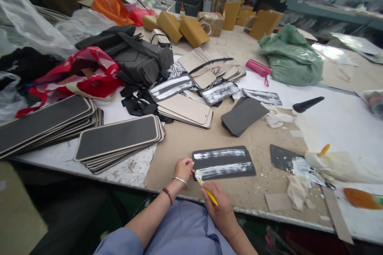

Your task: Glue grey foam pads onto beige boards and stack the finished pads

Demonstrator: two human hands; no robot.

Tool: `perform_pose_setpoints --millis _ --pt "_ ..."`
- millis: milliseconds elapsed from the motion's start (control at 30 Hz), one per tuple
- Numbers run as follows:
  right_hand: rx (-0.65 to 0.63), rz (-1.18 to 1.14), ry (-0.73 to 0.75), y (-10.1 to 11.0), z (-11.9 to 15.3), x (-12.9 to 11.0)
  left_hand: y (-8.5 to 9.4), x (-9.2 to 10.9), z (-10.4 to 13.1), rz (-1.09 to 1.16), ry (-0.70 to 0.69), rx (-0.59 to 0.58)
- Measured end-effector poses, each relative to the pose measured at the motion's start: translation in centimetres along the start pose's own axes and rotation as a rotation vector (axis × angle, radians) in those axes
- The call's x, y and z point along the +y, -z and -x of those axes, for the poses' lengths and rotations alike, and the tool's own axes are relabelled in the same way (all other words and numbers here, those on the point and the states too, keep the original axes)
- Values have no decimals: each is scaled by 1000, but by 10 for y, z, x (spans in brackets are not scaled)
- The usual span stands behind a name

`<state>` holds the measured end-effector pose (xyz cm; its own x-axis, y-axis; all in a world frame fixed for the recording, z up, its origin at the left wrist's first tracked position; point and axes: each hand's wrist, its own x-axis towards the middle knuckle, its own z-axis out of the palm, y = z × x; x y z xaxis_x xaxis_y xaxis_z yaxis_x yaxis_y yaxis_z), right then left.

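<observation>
A dark rectangular panel lies flat in front of me, with two streaky bands of white paste running along its length. At its left end my left hand is closed, thumb and fingertips pinching the edge. My right hand grips a small yellow-handled brush. White paste covers the brush's bristles, which are at the panel's lower left corner. To the right, a paste-smeared dark board lies beside a whitish bag of paste. Two plain dark panels are stacked just beyond.
Stacks of long dark panels with beige borders stand at left. Beige pieces and white-streaked panels lie ahead. A green bag, a black tapered object and an orange bottle are on the right. The table's front edge is close to me.
</observation>
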<state>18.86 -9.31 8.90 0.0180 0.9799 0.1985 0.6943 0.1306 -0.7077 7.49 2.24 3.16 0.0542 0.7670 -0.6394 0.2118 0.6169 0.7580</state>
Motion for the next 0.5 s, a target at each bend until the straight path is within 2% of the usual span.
perform_pose_setpoints --millis 100,233,333,500 --pt "61 -122 -90 4 -9 -2 3 2 -4 -33 49 -49" --pt "245 -302 -432 0 -24 15 7 4 -8 -59 93 -111" --pt "288 -437 -629 -5 -30 30 7 4 -10 -75 114 -134" --pt "346 -359 -656 -5 -36 29 5 3 -12 -93 117 -142"
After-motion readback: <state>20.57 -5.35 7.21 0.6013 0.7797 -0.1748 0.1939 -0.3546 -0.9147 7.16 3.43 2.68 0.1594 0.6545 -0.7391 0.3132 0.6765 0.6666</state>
